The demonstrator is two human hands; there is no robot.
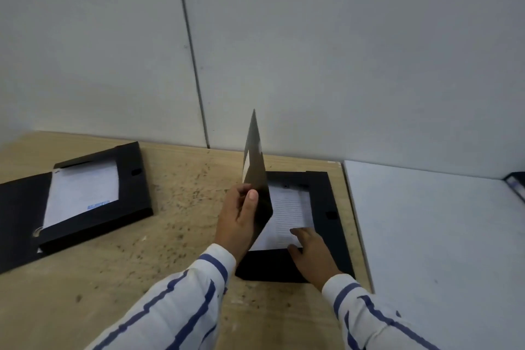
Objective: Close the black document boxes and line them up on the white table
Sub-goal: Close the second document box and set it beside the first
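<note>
Two black document boxes lie open on a speckled wooden table [170,236]. The near box [326,207] is at the table's right end, with printed paper [287,216] inside. My left hand [237,221] grips its lid [255,170], which stands nearly upright, seen edge-on. My right hand [309,253] rests flat on the box's near edge and the paper's corner. The second box [93,201] lies open at the left with paper inside, its lid spread flat to the left. The white table [440,236] adjoins on the right.
A grey panelled wall [312,51] runs right behind both tables. A dark object with a blue edge [515,183] peeks in at the far right edge of the white table. My sleeves are white with blue stripes.
</note>
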